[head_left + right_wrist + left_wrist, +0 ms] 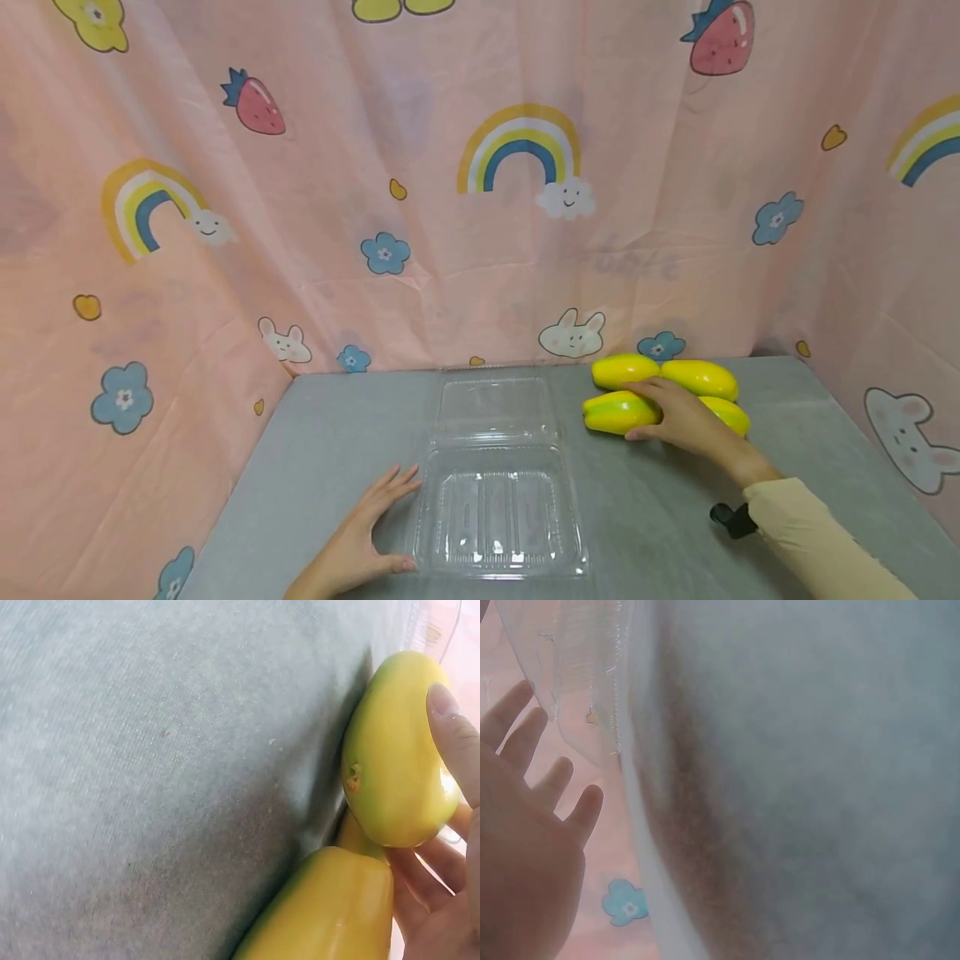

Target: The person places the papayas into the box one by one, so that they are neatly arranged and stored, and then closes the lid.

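Observation:
My right hand grips the front-left papaya, a glossy yellow fruit tinged green. In the right wrist view the thumb lies along one side of that papaya, and the other fingers reach behind it. Another papaya lies close beside it. At the left edge of a clear plastic clamshell box, my left hand holds nothing, its fingers spread and thumb apart. The box lies opened flat, its lid folded back away from me.
Two papayas lie behind the gripped one, at back left and back right. One more papaya is partly hidden by my right hand. A pink printed curtain closes off the grey table behind and at the sides.

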Available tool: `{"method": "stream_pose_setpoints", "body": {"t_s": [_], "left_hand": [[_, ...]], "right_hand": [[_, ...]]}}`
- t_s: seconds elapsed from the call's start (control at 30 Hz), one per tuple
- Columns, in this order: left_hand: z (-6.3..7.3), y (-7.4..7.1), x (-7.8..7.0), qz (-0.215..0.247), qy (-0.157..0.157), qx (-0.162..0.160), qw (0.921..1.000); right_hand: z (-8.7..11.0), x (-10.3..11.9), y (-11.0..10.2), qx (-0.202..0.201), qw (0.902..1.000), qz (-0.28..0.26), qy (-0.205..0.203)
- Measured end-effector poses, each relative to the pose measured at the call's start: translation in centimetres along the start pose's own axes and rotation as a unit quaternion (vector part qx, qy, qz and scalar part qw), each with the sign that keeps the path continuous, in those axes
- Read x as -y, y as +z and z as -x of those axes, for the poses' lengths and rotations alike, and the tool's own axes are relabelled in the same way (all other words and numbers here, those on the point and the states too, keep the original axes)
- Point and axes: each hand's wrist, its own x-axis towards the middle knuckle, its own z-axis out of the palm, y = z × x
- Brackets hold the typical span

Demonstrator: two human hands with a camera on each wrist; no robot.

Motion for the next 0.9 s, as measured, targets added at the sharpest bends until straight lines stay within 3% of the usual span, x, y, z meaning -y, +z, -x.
{"method": "stream_pose_setpoints", "body": {"t_s": [0.17,0.53,0.9], "left_hand": [[0.01,0.03,0.11,-0.013,0.001,0.002,0.9999],[0.08,0.12,0.17,0.025,-0.006,0.012,0.9996],[0.04,0.09,-0.13,0.013,-0.009,0.008,0.9998]], "right_hand": [[-0.01,-0.33,0.14,0.001,1.0,-0.005,0.002],[-0.2,-0.33,0.19,-0.006,1.0,0.0,0.002],[-0.27,-0.57,0.36,0.0,1.0,0.005,0.007]]}}
